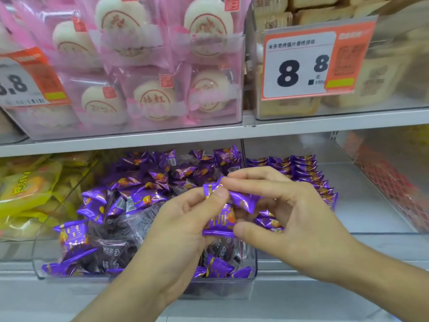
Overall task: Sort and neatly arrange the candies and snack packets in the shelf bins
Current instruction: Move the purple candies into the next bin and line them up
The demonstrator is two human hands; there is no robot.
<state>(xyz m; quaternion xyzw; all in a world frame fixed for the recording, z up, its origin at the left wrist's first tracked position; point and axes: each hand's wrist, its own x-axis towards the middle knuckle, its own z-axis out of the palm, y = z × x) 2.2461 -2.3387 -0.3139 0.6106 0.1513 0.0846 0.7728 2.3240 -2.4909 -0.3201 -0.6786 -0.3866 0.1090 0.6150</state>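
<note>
I had a small stack of purple candy packets (219,219) pinched between both hands, held just above the front of the clear bin (148,278). My left hand (185,219) gripped the stack from below and the side, thumb pressed on the upper packet; my right hand (278,212) closed on it from the other side, thumb under the bottom edge and fingers curled over the top. I judged this the gathering step: squaring a few packets face to face so they would stand as one. Directly beneath my grip lay the loose heap of purple packets (130,205), tumbled at all angles. Just beyond my right hand ran a neat row of upright packets (308,173) in the neighbouring bin, with bare floor on its far side. The next move, I reckoned, called for carrying the stack rightward and setting it against the near end of that row, edges aligned, without letting the slippery wrappers fan apart. Above my hands hung a price tag (299,66).
</note>
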